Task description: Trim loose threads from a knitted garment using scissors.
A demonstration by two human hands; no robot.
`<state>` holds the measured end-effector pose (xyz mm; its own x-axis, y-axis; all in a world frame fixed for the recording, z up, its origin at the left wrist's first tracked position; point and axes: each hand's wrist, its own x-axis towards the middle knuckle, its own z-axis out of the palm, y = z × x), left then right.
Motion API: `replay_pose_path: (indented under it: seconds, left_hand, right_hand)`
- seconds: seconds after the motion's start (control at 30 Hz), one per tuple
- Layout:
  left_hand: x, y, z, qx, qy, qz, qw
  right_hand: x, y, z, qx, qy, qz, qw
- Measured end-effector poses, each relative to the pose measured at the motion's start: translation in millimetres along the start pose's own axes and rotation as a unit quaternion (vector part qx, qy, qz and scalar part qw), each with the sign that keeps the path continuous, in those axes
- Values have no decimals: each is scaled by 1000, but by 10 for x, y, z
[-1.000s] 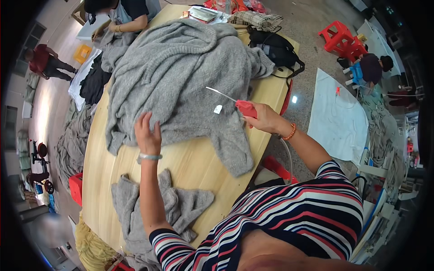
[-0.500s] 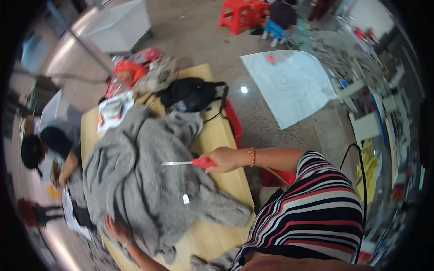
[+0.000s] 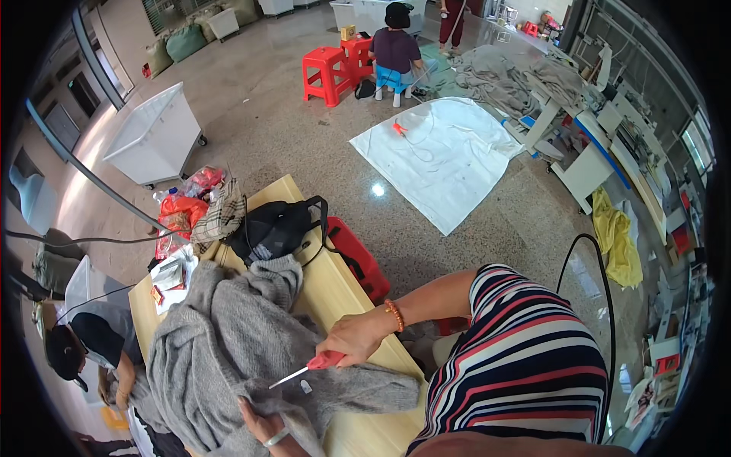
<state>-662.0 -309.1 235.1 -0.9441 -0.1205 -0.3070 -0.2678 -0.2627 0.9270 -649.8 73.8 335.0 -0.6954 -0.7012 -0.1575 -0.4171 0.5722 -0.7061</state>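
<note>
A grey knitted sweater (image 3: 221, 343) lies rumpled over the wooden table, one sleeve stretched toward me on the right. My right hand (image 3: 356, 339) is closed around the red handle of a pair of scissors (image 3: 324, 359). Their slim metal blades look closed together and point left and down, just above the knit. Close to the blades, a small white tag (image 3: 306, 386) shows on the sweater. My left hand (image 3: 259, 420) rests on the sweater's lower part, fingers stretched out, below the scissors' tip; some of its fingers are hard to make out.
A black bag (image 3: 270, 232) and a checked cloth bag (image 3: 219, 217) sit at the table's far end, beside red plastic bags. Red stools (image 3: 327, 76) and a white sheet (image 3: 442, 160) are farther off. A co-worker (image 3: 95, 343) bends over grey cloth at the left.
My left hand has moved right across the sweater, toward the scissors. My right hand has come lower and nearer, tilting the blades downward. The view has tipped up, showing more floor.
</note>
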Motion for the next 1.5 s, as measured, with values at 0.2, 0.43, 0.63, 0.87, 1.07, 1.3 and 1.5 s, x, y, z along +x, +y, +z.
replay_pose_path:
  seconds: [0.2,0.43,0.63,0.87,1.07,1.3,1.5]
  left_hand:
    - [120,207,245,-157,59,-119,979]
    - [576,580,-247,-164,70,156,971]
    - [-224,-58,66,382,230,302,843]
    - [-317,-257,-62,-207,43,-79,974]
    - [-249,295,-238,-350,75,-79,931]
    - [-256,275,-333,-395,69,-33,915]
    - [-167,173,-520,-443,31,-7,896]
  right_hand:
    - [193,-29,160,-17,-91,19,996]
    - [322,-132,224,45,-4,12,999]
    - [351,69,400,61,29,42,997]
    - [428,-21,431,38,-17,39,998]
    - [482,-264,324,6,-76,-33,997]
    - [537,-426,338,-21,-124,-23,992]
    - [664,-458,450,-17,-109,-24,994]
